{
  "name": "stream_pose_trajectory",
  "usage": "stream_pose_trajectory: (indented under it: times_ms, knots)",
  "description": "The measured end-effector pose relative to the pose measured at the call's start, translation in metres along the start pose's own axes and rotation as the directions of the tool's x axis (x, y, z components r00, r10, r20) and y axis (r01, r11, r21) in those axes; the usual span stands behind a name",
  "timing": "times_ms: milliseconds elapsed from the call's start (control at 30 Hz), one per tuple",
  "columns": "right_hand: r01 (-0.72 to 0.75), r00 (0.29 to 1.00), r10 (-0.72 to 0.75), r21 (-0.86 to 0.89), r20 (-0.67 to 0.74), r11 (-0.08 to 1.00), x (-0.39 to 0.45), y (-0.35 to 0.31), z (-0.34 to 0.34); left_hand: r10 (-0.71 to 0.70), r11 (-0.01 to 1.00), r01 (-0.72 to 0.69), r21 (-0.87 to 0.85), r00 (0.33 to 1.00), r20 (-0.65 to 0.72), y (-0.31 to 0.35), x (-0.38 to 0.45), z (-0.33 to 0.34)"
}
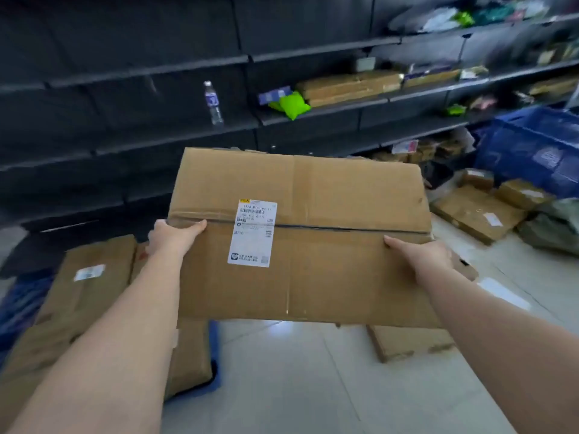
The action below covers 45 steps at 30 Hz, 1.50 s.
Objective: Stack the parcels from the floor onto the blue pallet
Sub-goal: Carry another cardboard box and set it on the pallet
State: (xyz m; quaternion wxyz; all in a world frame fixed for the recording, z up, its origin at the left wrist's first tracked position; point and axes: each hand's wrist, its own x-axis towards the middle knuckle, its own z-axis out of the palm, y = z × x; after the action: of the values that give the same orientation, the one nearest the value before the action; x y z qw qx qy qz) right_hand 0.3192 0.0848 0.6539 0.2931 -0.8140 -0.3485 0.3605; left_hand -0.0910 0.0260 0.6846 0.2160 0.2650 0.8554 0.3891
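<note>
Head view: large cardboard box (300, 236) held up at frame centre, clear of the tiled floor (297, 380). Left hand (170, 234) clamped on box's left edge, thumb lying over the top face near the taped seam. Right hand (421, 253) clamped on right edge, thumb on top, other fingers hidden under the box. White shipping label (252, 234) stuck across the seam, left of centre. Lower left: brown parcels (84, 296) already lying on blue pallet (215, 355), partly covered by left forearm. Another flat parcel (407, 343) on floor just below the held box, lower right of centre. More floor parcels (476, 211) at right edge, near blue crate (532, 145). Dark shelving (125, 70) across upper frame; water bottle (213, 103) upright on a shelf upper centre-left, green pouch (293, 104) and flat cartons (347, 86) on shelf upper centre. Right-side background blurred, small items not readable.
</note>
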Motion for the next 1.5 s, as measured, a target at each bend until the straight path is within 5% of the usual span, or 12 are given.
stream_pose_trajectory:
  times_ms: [133,400,567,800,1033,1200,1500]
  knots:
    - [0.152,0.974,-0.138,-0.066,0.179,0.986,-0.086,-0.046,0.097,-0.114,0.993,0.107,-0.042,0.959,-0.259,-0.087,-0.003,-0.137]
    - [0.420,0.822,-0.281,-0.195,0.496,0.887,-0.278,-0.078,0.301,-0.384,0.922,0.354,-0.155,0.792,-0.475,-0.272,-0.023,-0.352]
    - [0.508,0.750,-0.266,-0.270,0.605,0.818,-0.367,-0.084,0.393,-0.526,0.835,0.517,-0.186,0.654,-0.544,-0.347,-0.018,-0.425]
    - [0.546,0.719,-0.199,-0.364,0.666,0.755,-0.425,-0.110,0.523,-0.661,0.724,0.644,-0.249,0.543,-0.518,-0.427,0.059,-0.465]
    - [0.608,0.688,-0.151,-0.450,0.710,0.654,-0.441,-0.180,0.643,-0.749,0.647,0.702,-0.298,0.513,-0.419,-0.455,0.179,-0.501]
    - [0.756,0.587,-0.141,-0.478,0.797,0.446,-0.447,-0.218,0.715,-0.794,0.598,0.736,-0.316,0.492,-0.357,-0.475,0.247,-0.516]
    - [0.606,0.726,-0.052,-0.603,0.685,0.518,-0.452,-0.235,0.789,-0.777,0.622,0.769,-0.144,0.584,-0.236,-0.519,0.388,-0.526]
